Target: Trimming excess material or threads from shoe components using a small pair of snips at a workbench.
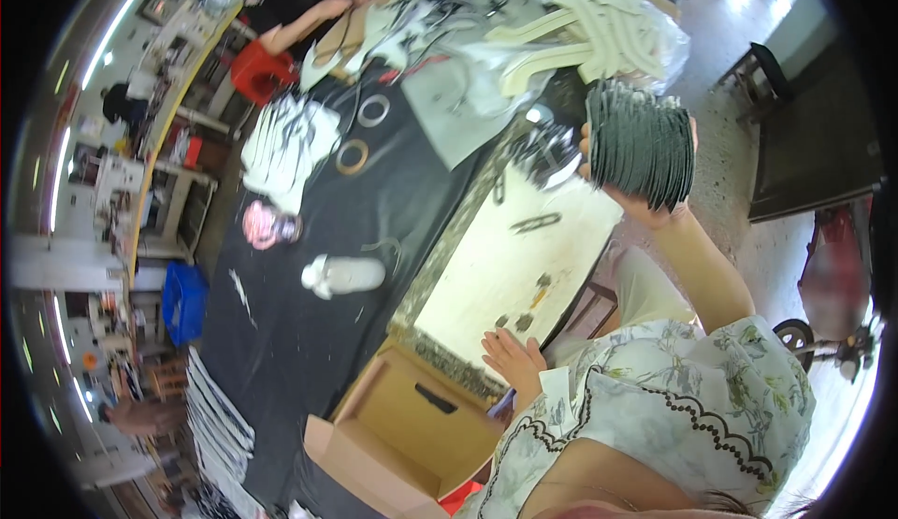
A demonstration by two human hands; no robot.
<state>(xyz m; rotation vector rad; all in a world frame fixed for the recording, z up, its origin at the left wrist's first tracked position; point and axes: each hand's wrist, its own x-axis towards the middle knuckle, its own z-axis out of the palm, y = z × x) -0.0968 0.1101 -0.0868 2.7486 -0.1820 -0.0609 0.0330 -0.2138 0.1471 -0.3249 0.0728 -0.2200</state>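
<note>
My right hand (pixel 645 203) is raised at the right, its fingers wrapped round a thick stack of dark grey-green cut pieces (pixel 642 145). The layers stand on edge, close together, with pale frayed-looking ends along the top. My left hand (pixel 514 362) lies low beside the near edge of a white board (pixel 496 271), fingers spread and holding nothing. On the board are dark thread snips (pixel 536 223), a second dark tool like snips (pixel 499 188) and a few small brownish bits (pixel 524 321). A bundle of black and white pieces (pixel 547 152) lies at its far end.
An open cardboard box (pixel 412 425) stands left of my left hand. The black-covered table (pixel 290 332) holds a clear bottle (pixel 348 275), a pink object (pixel 269 225), tape rolls (pixel 353 156) and white pieces (pixel 288 145). Cream pieces (pixel 599 28) are heaped beyond. A co-worker (pixel 299 5) handles material.
</note>
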